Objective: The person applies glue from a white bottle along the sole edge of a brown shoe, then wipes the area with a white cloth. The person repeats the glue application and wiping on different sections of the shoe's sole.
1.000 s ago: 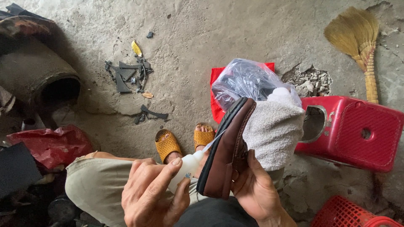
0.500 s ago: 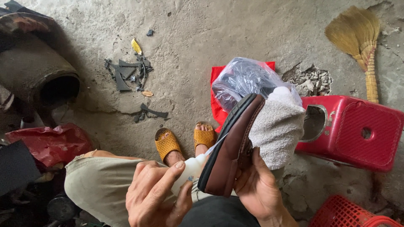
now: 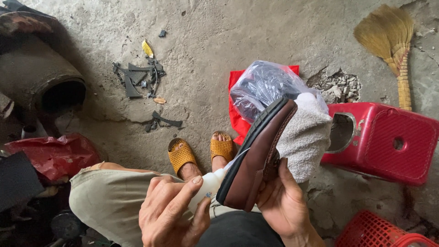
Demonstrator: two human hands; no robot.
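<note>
The right hand [image 3: 286, 208] is closed around the heel end of a brown shoe [image 3: 256, 160], thumb lying along its upper; the shoe stands on edge with its dark sole turned left and its toe pointing up and away, over the person's lap. A second ago the shoe leaned closer to the body; now its toe sits a little higher and further right. A grey towel [image 3: 304, 137] hangs behind the shoe, touching it. The left hand [image 3: 171, 215] is wrapped around a small white bottle [image 3: 208, 187], forefinger stretched along it; the bottle's thin nozzle touches the sole's edge, much as before, and the hand has barely shifted. A clear plastic bag [image 3: 263, 87] lies beyond on a red cloth [image 3: 235, 116]; a red stool [image 3: 388, 142] stands to the right, a broom [image 3: 393, 41] beyond it.
</note>
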